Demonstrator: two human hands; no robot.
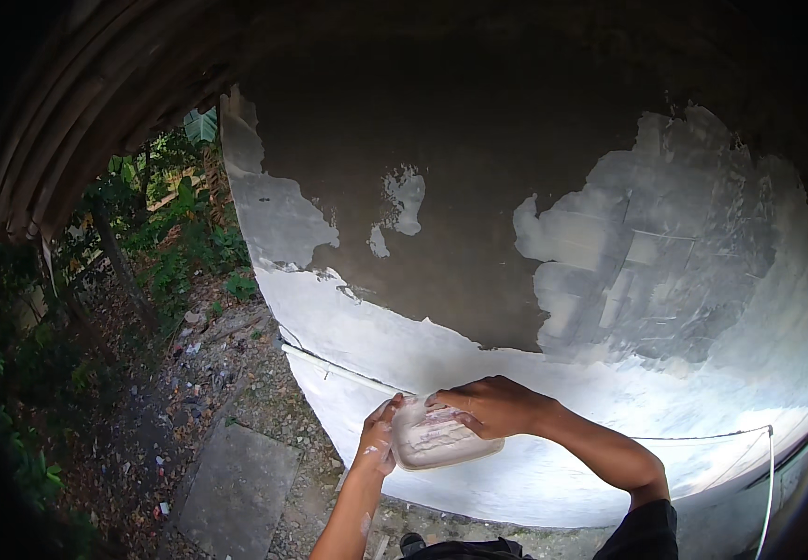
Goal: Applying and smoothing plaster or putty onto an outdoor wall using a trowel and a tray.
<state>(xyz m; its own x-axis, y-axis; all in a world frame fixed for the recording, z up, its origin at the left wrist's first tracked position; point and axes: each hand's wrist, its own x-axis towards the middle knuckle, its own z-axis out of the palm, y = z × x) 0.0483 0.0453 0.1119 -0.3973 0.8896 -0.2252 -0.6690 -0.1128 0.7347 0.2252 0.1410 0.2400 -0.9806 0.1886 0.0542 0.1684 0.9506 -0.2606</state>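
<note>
My left hand (pixel 379 437) grips the left side of a shallow pale tub (pixel 443 457) with rounded corners. White paste smeared with faint pinkish streaks lies inside it. Over the tub's far right part is my right hand (pixel 483 406), its fingers bent down toward the paste; whatever they hold, if anything, is hidden. White smears mark my left hand and forearm. Beyond the tub stands a wall (pixel 422 280), dark grey across the middle, with white coating along its lower part and in patches at both sides.
A thin white pipe (pixel 343 368) runs along the low wall, and a cable hangs near a white pipe (pixel 768 495) at the right. To the left are a concrete slab (pixel 240 485), rubble ground (pixel 189 392) and green plants (pixel 184 233). Corrugated roofing (pixel 77 121) overhangs the upper left.
</note>
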